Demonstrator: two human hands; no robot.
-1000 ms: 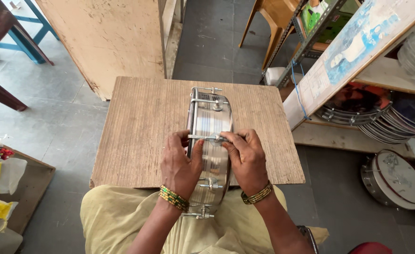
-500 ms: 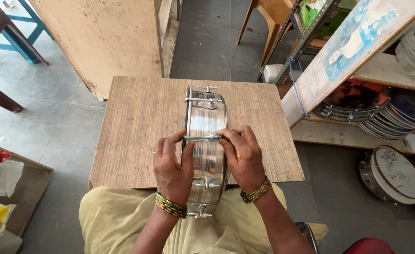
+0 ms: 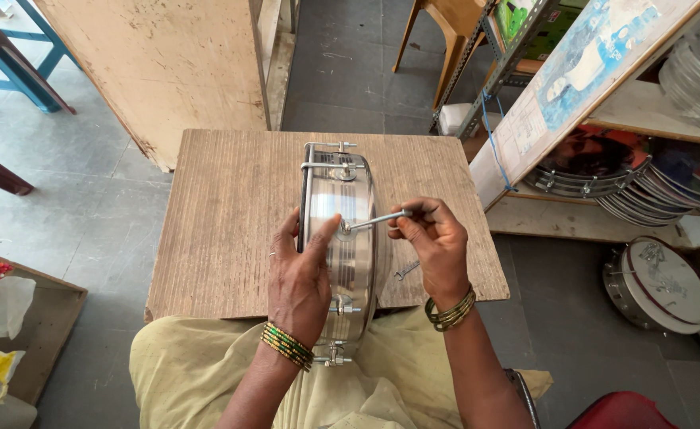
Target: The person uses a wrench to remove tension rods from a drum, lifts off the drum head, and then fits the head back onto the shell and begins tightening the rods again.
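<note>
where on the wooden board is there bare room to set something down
Free: the wide strip of the wooden board left of the metal drum shell, and the far right corner. Crowded: right of the shell, where the right hand holds a rod above a small wrench.

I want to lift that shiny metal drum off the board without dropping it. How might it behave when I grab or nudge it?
The drum stands on its curved edge, steadied by the left hand, so it would probably roll or tip once released. Its polished metal shell looks slippery. It seems stiff, and likely light for its size, being a thin hollow shell.
</note>
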